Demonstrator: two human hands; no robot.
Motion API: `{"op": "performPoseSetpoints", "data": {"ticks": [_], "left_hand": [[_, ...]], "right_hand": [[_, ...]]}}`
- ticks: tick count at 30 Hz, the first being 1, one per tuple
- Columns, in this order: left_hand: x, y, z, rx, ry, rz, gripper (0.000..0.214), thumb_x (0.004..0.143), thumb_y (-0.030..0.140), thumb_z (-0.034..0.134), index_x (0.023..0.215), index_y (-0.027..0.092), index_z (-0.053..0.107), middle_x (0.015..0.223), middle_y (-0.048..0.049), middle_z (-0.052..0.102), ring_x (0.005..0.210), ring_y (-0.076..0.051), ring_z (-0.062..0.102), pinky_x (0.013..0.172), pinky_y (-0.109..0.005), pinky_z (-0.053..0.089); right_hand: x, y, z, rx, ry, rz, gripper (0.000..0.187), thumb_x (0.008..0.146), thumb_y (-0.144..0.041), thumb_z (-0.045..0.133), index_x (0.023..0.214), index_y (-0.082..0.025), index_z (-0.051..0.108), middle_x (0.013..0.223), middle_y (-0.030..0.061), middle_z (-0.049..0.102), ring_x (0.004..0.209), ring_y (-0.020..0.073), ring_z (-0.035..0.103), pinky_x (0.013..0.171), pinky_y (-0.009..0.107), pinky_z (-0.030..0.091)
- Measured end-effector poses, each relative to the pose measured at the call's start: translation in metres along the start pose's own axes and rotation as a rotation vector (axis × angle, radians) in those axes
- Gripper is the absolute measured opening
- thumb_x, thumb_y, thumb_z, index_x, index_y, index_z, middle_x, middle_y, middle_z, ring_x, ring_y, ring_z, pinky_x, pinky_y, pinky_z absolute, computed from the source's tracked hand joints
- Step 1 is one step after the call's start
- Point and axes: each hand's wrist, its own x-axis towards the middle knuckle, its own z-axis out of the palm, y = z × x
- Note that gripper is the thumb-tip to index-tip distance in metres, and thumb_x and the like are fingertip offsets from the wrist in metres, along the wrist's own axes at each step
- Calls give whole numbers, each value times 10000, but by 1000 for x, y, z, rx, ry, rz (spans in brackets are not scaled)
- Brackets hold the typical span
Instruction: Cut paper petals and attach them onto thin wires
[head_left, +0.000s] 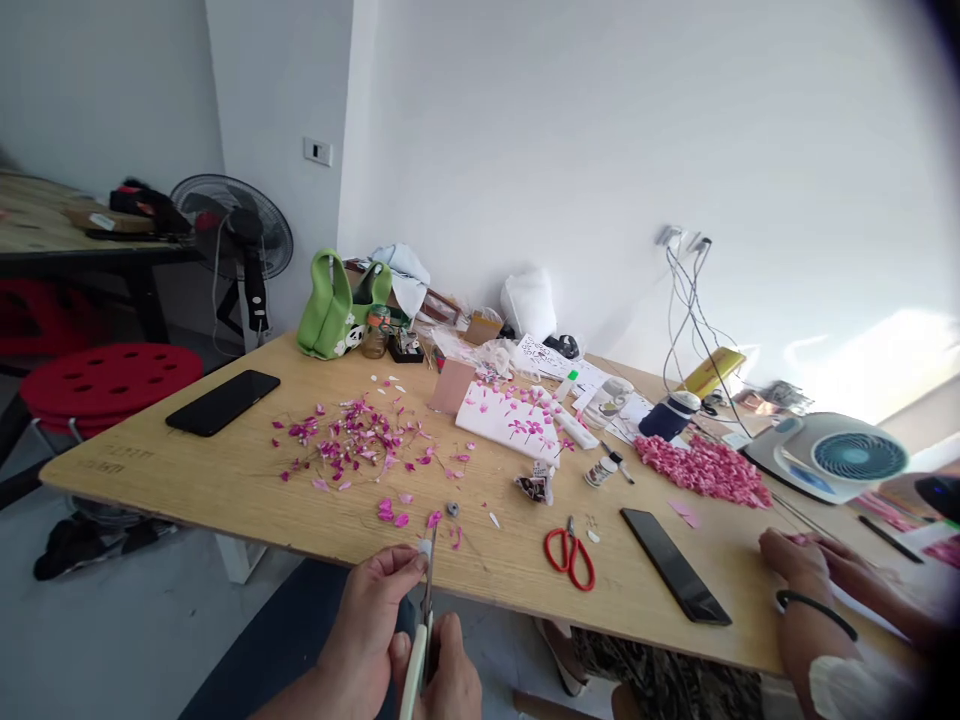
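My left hand pinches a small white piece between thumb and fingertips at the near table edge. My right hand is closed around the pale handles of a pair of scissors whose blades point up at that piece. Both hands hover just below the edge of the wooden table. Scattered pink petals lie on the table beyond them.
Red-handled scissors, two black phones, a white board with pink flowers, a pink petal heap, a small fan and a green bag are on the table. Another person's hands work at right. A red stool stands left.
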Motion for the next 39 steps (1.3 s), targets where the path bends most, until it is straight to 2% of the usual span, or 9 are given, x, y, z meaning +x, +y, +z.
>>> {"op": "performPoseSetpoints", "data": {"ticks": [6,13,19,23,31,39], "left_hand": [[-2,-3,8,34,111,36,230,533,314,740,559,152,578,519,40,513,543,-104,412,521,-216,331],[1,-7,11,37,138,63,266,506,360,726,536,170,541,482,56,460,497,-101,369,485,-229,300],[-1,-5,14,45,155,70,271,498,366,717,542,173,533,495,50,470,511,-104,381,488,-227,307],[-3,-4,14,55,161,57,275,500,369,708,522,179,510,468,68,424,481,-90,336,463,-221,281],[-2,-6,13,48,143,61,254,506,352,706,535,174,528,492,58,458,494,-93,357,473,-217,301],[-2,-8,13,85,141,67,283,492,388,721,520,178,533,501,54,467,496,-102,382,482,-226,314]], "right_hand": [[-4,1,2,231,-94,189,460,776,-673,449,648,-250,320,429,-56,469,357,130,436,374,227,298],[-3,-17,-8,489,-111,193,385,829,-577,467,724,-210,522,496,-11,549,408,137,507,357,211,389],[1,-28,-13,498,-130,181,220,827,-417,499,672,-279,575,425,-18,555,307,124,502,289,182,374],[3,-34,-16,465,-192,161,227,833,-352,473,655,-309,608,382,-26,544,253,118,493,244,171,336],[-1,-36,-12,425,-140,224,338,882,-448,381,637,-274,535,376,-37,500,245,109,459,250,165,340],[-5,-31,-11,477,-72,265,363,838,-541,472,674,-217,467,429,-52,489,297,100,426,287,187,326]]}}
